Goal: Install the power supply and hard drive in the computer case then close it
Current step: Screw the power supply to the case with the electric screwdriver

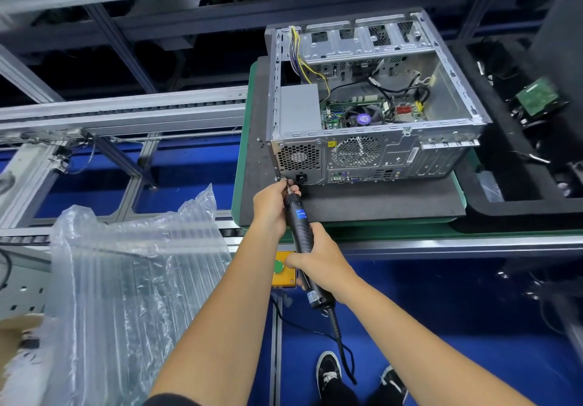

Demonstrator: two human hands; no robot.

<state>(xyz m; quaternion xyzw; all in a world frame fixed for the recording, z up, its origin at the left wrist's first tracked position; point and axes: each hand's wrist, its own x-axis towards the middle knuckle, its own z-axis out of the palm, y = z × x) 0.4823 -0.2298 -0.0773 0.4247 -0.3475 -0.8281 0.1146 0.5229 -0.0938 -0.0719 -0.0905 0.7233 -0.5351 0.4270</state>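
An open grey computer case (441, 134) lies on its side on a dark foam mat (378, 203), rear panel facing me. A grey power supply (298, 108) sits inside at the case's left rear corner, its fan grille and socket showing on the rear panel. My right hand (318, 263) grips the black electric screwdriver (299, 225) by its body. My left hand (271, 206) pinches the screwdriver's front end, guiding the bit against the lower left corner of the rear panel. A hard drive (536, 97) with a green board lies in the black tray to the right.
The mat rests on a green pallet (241, 153) on a conveyor line. A black foam tray (517, 206) with cables stands to the right. Clear air-cushion wrap (132, 279) piles up at the lower left. A yellow box with a green button (280, 268) hangs below the conveyor's edge.
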